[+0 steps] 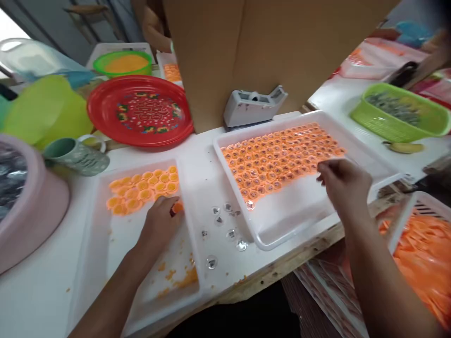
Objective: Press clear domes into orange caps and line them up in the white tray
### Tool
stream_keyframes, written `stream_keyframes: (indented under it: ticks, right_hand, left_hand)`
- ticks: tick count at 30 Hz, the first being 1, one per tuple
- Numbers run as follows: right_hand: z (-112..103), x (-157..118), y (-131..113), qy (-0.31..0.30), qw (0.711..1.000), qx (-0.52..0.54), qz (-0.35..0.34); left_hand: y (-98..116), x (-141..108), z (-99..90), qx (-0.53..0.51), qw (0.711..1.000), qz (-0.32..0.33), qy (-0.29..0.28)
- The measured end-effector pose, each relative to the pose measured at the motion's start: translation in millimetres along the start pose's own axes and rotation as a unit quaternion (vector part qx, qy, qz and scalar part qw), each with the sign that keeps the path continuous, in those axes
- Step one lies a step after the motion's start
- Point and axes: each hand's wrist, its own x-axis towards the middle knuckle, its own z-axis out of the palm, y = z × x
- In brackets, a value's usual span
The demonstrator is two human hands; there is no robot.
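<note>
My left hand (pixel 164 218) is over the left white tray (pixel 188 220), its fingers closed on an orange disc (pixel 179 205) at the right end of several orange discs (pixel 144 188). My right hand (pixel 343 185) is over the right white tray (pixel 299 230), near the lower right of tight rows of orange discs with dark-printed centres (pixel 278 157). Its fingers are pinched together; anything between them is too small to make out. Between the trays lie several small clear discs with dark prints (pixel 219 220). Orange crumbs (pixel 188 277) are in the left tray's near end.
A grey tape dispenser (pixel 252 108) stands behind the right tray, before a cardboard sheet (pixel 218 61). Red plates (pixel 141 136), a mug (pixel 77 157) and a pink tub (pixel 45 206) are left. A green basket (pixel 387 119) and a crate of orange pieces (pixel 423 258) are right.
</note>
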Motion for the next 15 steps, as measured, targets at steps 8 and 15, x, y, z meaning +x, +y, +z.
stream_keyframes:
  ticks: [8,15]
  right_hand:
    - [82,-192,-82,-0.266,0.919,-0.017,-0.290]
    - [105,-183,-72,-0.270,0.933,0.049,-0.232]
  left_hand:
    - [0,-48,-18.9,-0.065,0.994,-0.078,-0.034]
    - [-1,-93,-24.6,-0.346,0.932,-0.099,-0.046]
